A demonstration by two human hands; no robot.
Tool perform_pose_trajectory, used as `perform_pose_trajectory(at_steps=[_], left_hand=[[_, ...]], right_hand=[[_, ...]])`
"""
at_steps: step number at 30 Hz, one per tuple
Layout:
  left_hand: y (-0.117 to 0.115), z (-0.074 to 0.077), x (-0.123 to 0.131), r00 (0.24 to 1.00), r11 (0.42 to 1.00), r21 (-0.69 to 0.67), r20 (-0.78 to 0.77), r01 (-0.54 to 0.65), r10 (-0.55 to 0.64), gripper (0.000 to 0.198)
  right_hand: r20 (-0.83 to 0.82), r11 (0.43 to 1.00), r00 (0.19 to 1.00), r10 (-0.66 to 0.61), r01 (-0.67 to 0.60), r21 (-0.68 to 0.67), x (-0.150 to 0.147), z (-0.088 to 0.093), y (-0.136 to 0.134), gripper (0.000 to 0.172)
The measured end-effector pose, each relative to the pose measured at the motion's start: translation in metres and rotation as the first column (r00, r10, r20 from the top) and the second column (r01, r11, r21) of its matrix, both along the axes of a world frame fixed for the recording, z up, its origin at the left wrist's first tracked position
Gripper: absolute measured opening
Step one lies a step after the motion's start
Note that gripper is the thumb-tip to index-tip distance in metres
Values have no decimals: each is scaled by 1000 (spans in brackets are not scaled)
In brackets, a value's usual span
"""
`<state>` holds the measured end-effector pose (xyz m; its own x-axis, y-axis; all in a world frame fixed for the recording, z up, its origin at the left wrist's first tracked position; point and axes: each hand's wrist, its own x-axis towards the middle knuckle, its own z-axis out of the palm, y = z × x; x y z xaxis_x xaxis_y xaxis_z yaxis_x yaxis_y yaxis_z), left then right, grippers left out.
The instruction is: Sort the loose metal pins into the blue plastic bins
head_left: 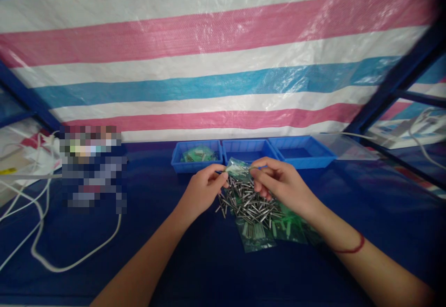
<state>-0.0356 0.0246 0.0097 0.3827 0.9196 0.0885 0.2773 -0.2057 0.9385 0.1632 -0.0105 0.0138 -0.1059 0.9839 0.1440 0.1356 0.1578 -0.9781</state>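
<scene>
Between my two hands a small clear greenish plastic bag (238, 169) is stretched. My left hand (205, 187) pinches its left edge between thumb and fingers, while my right hand (278, 181) pinches the right edge. Below the bag lies a heap of thin metal pins (252, 205), loose on the blue table. In front of the heap, a flat plastic bag with pins inside (256, 236) rests on the table. More greenish bags (289, 230) lie to its right, partly hidden by my right forearm.
Three blue trays stand in a row behind the heap: the left tray (177, 164) holds greenish bags, beside the middle tray (249, 146) and the right tray (315, 160). White cables (69, 265) loop over the table at left. A striped plastic sheet (195, 42) hangs behind.
</scene>
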Motion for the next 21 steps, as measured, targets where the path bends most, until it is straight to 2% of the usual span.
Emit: perform_pose_trajectory(at_steps=[3,6,11,16,19,21], left_hand=[[-2,4,5,990,995,-78,125,-56,66,23],[-5,5,9,984,992,-119,165,-42,61,24],[-7,-4,11,982,998,-64,189,-15,27,29],[-6,-6,11,985,998,40,165,-56,48,35],[2,-2,4,973,965,178,158,-193,165,28],[12,3,-7,929,895,258,168,-364,329,28]], right_hand=[[-84,999,996,-7,10,39,-1,1,0,25],[-89,996,996,-25,32,86,-2,0,1,24],[-37,988,998,-51,56,146,-4,-7,3,21],[31,976,998,-52,44,213,-2,-9,1,23],[26,963,994,-103,93,253,3,-4,1,30],[70,945,980,-184,157,286,11,2,1,29]])
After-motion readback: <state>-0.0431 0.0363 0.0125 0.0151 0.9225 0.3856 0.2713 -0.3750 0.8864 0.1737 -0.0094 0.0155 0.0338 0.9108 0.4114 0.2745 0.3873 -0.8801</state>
